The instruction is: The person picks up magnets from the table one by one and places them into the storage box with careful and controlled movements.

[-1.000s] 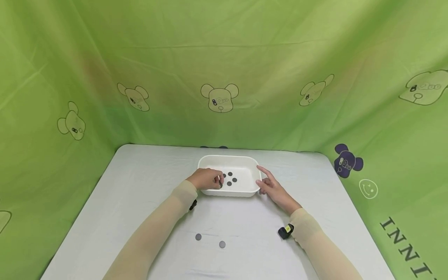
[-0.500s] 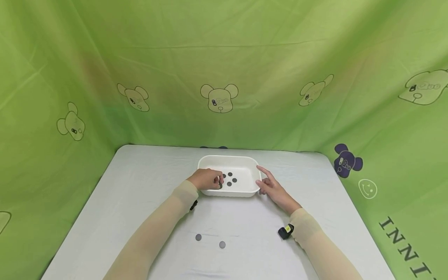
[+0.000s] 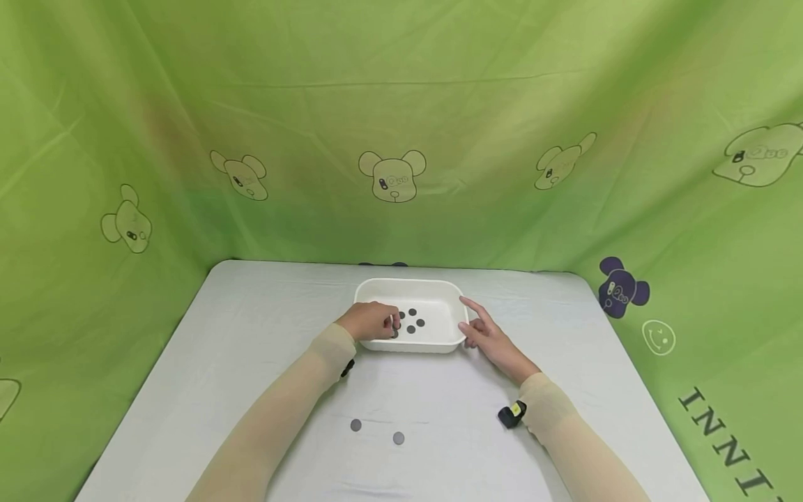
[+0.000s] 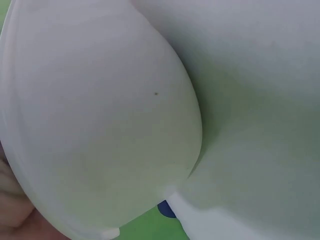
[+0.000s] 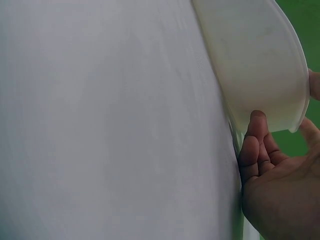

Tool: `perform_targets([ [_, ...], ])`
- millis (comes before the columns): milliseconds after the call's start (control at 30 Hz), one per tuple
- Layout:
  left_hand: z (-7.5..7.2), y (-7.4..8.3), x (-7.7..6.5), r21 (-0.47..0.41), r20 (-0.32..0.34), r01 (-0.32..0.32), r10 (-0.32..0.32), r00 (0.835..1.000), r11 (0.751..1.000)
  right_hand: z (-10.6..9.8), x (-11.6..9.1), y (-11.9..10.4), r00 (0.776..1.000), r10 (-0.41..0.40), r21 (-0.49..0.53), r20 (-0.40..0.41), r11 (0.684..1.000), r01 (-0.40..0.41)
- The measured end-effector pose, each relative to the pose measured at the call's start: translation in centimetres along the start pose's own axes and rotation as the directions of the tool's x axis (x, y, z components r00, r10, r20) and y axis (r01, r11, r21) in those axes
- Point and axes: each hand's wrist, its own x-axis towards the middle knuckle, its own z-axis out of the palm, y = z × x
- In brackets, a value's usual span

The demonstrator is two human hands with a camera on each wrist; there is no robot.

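A white oblong basin (image 3: 448, 317) with a rounded rim stands toward the back of the table, several small dark round discs (image 3: 420, 323) lying on its floor. My left hand (image 3: 371, 321) reaches over the basin's left end, and its curled fingertips pinch a dark disc (image 3: 394, 334) low near the front wall. With the thumb and index finger at the rim and the other fingers against the outer wall, my right hand (image 3: 492, 343) holds the right end; the right wrist view shows those fingers (image 5: 257, 127). Only the basin's outer wall (image 4: 115, 110) fills the left wrist view, hiding the left fingertips.
Two more grey discs, a left one (image 3: 355, 424) and a right one (image 3: 398, 438), lie on the white-covered table (image 3: 301, 432) in front of the basin. A green curtain (image 3: 301, 230) with bear prints rises behind and on both sides of the table.
The disc at my left fingertips has shifted very slightly down, and more of its face shows. My right hand, the basin and the other discs have stayed in place.
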Motion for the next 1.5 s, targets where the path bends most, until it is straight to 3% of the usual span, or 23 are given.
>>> perform_targets([
  [200, 0.1, 0.0, 0.0, -0.020, -0.021, 0.003, -0.003, 1.000, 1.000, 0.0, 0.1, 0.1, 1.000, 0.020, -0.005, 0.002, 1.000, -0.019],
  [400, 0.3, -0.5, 0.1, -0.097, -0.037, -0.001, -0.003, 0.999, 0.995, -0.2, 1.6, 2.8, 1.000, 0.015, -0.029, -0.013, 0.999, -0.015],
  [767, 0.2, -1.1, -0.8, -0.255, -0.170, -0.105, 0.063, 0.984, 0.961, -0.4, 2.0, 4.0, 1.000, 0.000, -0.023, -0.012, 1.000, -0.001],
  [1000, -0.3, -1.0, -1.9, -0.348, -0.213, -0.130, 0.057, 0.975, 0.929, -0.3, 2.0, 3.7, 1.000, -0.007, -0.029, -0.015, 1.000, 0.007],
  [1500, -0.7, -1.0, -6.1, -0.314, -0.270, -0.148, 0.062, 0.961, 0.938, -0.4, 1.9, 3.7, 1.000, -0.008, -0.023, -0.005, 1.000, 0.008],
])
